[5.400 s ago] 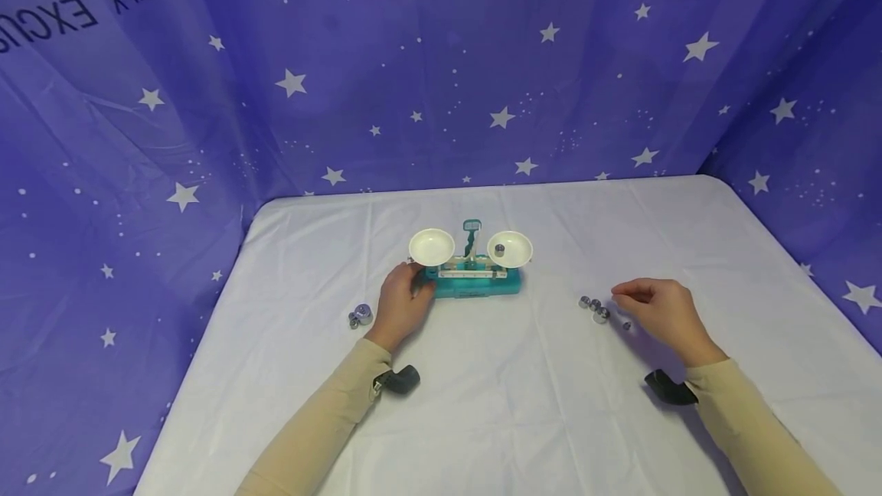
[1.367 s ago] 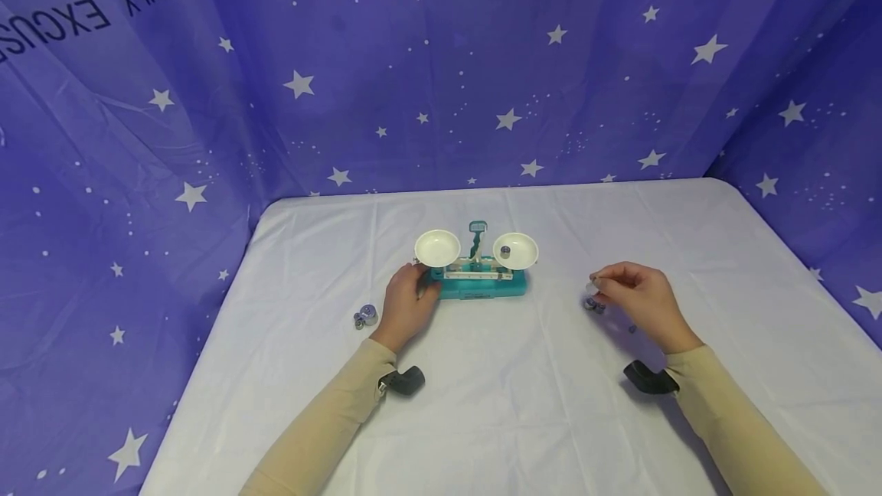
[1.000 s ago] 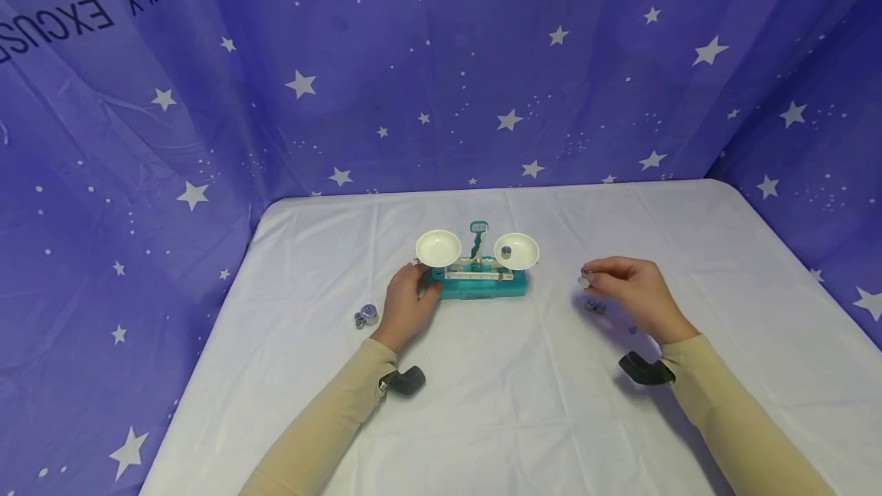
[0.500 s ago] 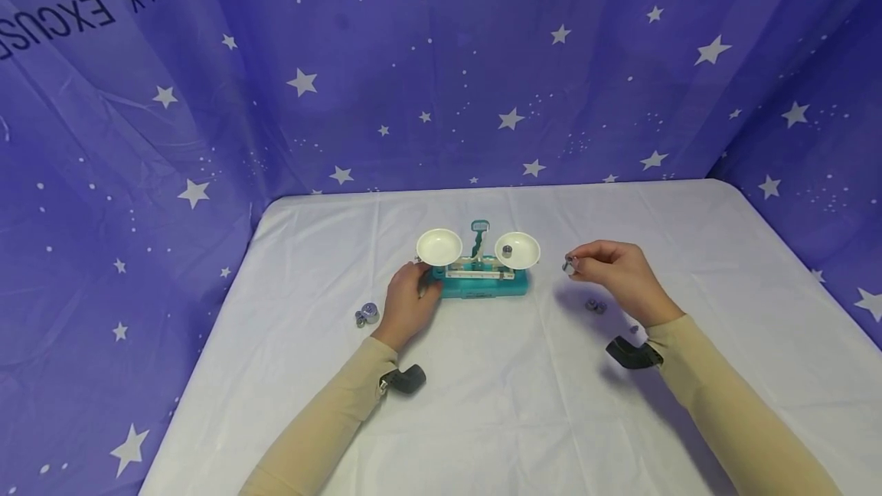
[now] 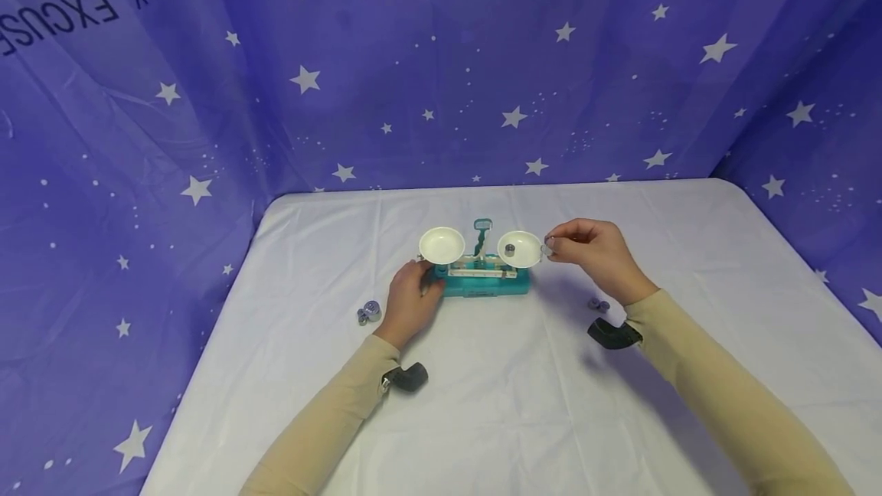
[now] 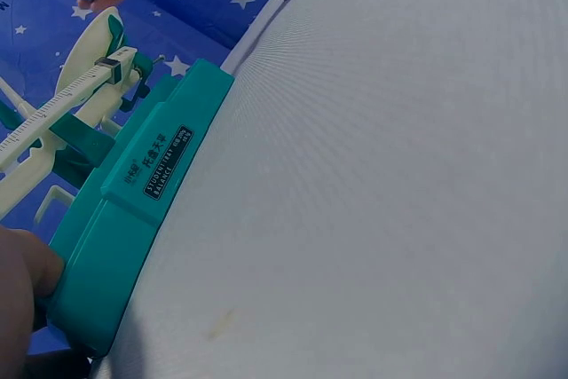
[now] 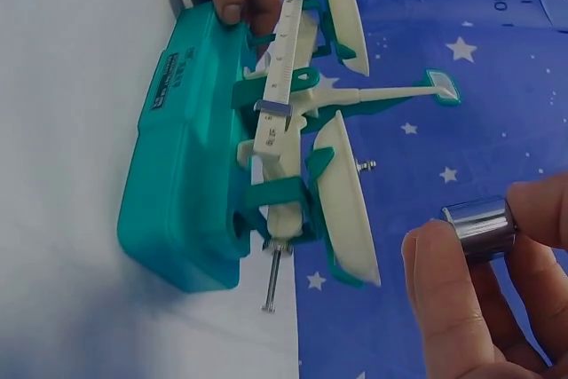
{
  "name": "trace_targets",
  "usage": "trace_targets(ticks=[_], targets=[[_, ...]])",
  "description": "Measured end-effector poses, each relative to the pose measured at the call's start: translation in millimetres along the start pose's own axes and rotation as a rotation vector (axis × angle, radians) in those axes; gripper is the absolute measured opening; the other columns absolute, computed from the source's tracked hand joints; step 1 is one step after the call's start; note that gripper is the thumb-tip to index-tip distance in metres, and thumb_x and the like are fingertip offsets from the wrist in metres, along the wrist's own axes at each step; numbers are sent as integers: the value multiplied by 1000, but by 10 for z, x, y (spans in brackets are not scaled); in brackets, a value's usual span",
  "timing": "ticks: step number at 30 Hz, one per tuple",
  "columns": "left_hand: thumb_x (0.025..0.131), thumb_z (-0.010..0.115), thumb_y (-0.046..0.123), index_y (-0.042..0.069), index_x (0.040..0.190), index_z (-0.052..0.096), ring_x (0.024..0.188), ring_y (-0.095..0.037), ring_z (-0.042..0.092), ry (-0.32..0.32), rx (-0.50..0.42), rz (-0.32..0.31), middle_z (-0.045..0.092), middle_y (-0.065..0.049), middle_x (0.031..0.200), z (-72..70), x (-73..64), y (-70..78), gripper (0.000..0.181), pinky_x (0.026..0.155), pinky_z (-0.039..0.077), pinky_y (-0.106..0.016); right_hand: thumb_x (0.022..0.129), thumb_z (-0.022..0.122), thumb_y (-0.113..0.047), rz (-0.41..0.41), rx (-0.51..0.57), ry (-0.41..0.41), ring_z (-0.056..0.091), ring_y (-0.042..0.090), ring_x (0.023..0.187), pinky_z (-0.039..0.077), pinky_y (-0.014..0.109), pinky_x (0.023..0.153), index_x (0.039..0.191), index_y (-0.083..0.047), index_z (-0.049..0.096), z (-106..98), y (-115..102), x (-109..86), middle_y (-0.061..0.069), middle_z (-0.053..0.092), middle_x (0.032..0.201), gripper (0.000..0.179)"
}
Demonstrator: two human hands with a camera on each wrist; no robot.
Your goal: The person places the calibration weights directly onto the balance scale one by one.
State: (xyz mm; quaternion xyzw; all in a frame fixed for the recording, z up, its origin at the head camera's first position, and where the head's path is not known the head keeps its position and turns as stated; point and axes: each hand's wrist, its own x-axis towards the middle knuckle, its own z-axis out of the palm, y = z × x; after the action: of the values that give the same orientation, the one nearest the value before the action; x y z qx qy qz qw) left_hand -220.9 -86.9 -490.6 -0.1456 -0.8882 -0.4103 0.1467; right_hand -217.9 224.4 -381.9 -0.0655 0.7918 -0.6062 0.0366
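Observation:
A teal balance scale point(image 5: 485, 286) with two white pans stands mid-table. My left hand point(image 5: 408, 303) grips the left end of its base, thumb on the front side. A shiny cylindrical metal weight point(image 7: 479, 226) is pinched between the thumb and fingertips of my right hand point(image 5: 601, 257). In the head view that hand is at the outer rim of the right pan point(image 5: 527, 254). The right wrist view shows the held weight apart from the pan. One smaller weight point(image 5: 510, 249) sits in the right pan. Nothing lies in the left pan point(image 5: 442, 245).
Left of my left hand, a large weight point(image 5: 372, 311) stands beside smaller ones. Small weights point(image 5: 598, 305) lie on the white tablecloth point(image 5: 482, 389) below my right hand. A purple star-printed curtain point(image 5: 427, 83) closes off the back and sides.
My right hand has picked a weight from the right-hand group and carried it up and left to the right pan. My left hand stays on the balance base.

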Motion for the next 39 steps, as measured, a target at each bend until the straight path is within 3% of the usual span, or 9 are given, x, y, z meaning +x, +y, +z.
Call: trace_targets(ticks=[6, 13, 21, 28, 33, 39], targets=[[90, 64, 18, -2, 117, 68, 108, -37, 65, -15, -6, -20, 72, -19, 111, -10, 5, 14, 34, 103, 49, -53, 95, 67, -9, -5, -6, -7, 71, 6, 87, 62, 25, 83, 112, 12, 65, 99, -50, 121, -8, 72, 95, 28], [91, 64, 18, -2, 118, 68, 111, -37, 65, -19, -1, -32, 72, -20, 113, -8, 3, 22, 35, 105, 48, -53, 92, 69, -11, -21, -96, -4, 68, 7, 82, 60, 22, 76, 108, 7, 71, 184, -93, 229, -6, 72, 92, 24], [91, 63, 18, -2, 119, 68, 109, -35, 65, -21, 8, -27, 72, -18, 112, -2, 5, 15, 35, 102, 49, -52, 93, 67, -11, -26, -212, 3, 68, 4, 82, 58, 19, 76, 115, 4, 74, 257, -115, 296, 19, 75, 109, 28], [90, 63, 17, -3, 119, 68, 111, -37, 65, -17, 8, -21, 72, -20, 113, 1, 6, 6, 35, 104, 49, -52, 93, 68, -15, -56, -367, 8, 67, 19, 90, 55, 24, 75, 111, -3, 78, 297, -142, 331, 19, 75, 112, 24], [89, 63, 17, -3, 118, 68, 107, -36, 66, -11, 7, -14, 73, -19, 111, -3, 7, 13, 35, 100, 50, -52, 93, 68, -15, -61, -421, 14, 68, 25, 95, 54, 24, 75, 109, -3, 78, 327, -148, 347, 18, 76, 112, 22], [90, 63, 18, -3, 120, 68, 115, -38, 64, -24, 2, -30, 72, -20, 116, -10, 2, 16, 36, 107, 47, -53, 93, 70, -13, -88, -469, 38, 72, 28, 95, 53, 19, 72, 107, -2, 79, 367, -148, 361, 20, 77, 107, 20]])
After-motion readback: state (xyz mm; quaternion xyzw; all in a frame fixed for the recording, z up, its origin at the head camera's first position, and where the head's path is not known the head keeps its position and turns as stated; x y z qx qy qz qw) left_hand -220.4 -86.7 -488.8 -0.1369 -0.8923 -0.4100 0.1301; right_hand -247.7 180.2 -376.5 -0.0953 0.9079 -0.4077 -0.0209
